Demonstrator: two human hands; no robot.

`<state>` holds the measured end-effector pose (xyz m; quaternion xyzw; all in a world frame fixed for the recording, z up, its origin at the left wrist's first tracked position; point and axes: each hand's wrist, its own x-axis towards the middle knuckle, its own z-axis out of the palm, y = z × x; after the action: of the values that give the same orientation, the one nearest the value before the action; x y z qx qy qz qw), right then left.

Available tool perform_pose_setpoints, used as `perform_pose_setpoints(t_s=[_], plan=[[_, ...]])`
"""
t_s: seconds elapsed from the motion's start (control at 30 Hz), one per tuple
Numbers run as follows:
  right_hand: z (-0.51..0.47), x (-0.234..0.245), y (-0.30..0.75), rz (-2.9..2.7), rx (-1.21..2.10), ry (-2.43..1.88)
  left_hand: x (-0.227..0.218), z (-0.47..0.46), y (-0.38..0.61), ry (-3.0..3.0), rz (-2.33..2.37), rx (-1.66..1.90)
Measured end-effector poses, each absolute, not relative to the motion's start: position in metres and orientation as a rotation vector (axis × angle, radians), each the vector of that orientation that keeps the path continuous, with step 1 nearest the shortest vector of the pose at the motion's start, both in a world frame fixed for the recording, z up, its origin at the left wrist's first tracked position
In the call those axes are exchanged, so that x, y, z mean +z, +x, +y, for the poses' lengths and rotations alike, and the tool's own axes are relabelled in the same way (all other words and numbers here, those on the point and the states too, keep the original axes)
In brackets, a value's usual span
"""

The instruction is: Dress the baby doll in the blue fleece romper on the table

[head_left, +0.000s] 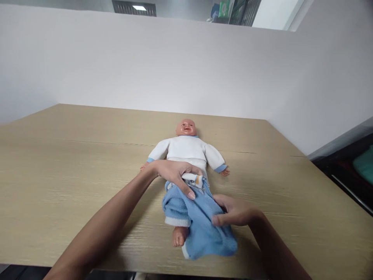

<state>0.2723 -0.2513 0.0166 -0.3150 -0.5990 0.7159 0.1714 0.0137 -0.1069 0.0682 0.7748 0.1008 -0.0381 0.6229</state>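
A baby doll (186, 149) lies on its back, head toward the wall, in a white top with light blue cuffs. Blue fleece pants (204, 217) with white trim cover its legs. One bare foot (180, 236) pokes out of the pant leg on the left; the other foot is hidden inside the fabric. My left hand (180, 175) grips the waistband area, its thumb on the outside and its fingers partly hidden. At the right pant leg, my right hand (233, 210) pinches the cloth between thumb and fingers.
The doll lies on a wide wooden table (87, 163) whose front edge is close below the pants. Behind it rises a white wall (175, 66) with a window opening at the top. A dark object with green cloth (364, 165) stands off the right side.
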Motion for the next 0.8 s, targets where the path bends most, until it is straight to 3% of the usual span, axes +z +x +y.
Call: perform_pose_setpoints(t_s=[0.2, 0.3, 0.67, 0.8], plan=[[-0.254, 0.016, 0.272, -1.43, 1.842, -0.95, 0.07, -0.111, 0.014, 1.745, 0.126, -0.285], [-0.253, 0.016, 0.267, -1.242, 1.767, -1.042, 0.07, -0.113, 0.016, 1.777, 0.13, -0.206], [-0.273, 0.052, 0.276, -1.895, 1.78, -1.162, 0.077, -0.121, 0.023, 1.733, 0.005, -0.179], [-0.274, 0.052, 0.273, -1.686, 1.713, -1.194, 0.075, -0.125, 0.025, 1.767, 0.0, -0.177]])
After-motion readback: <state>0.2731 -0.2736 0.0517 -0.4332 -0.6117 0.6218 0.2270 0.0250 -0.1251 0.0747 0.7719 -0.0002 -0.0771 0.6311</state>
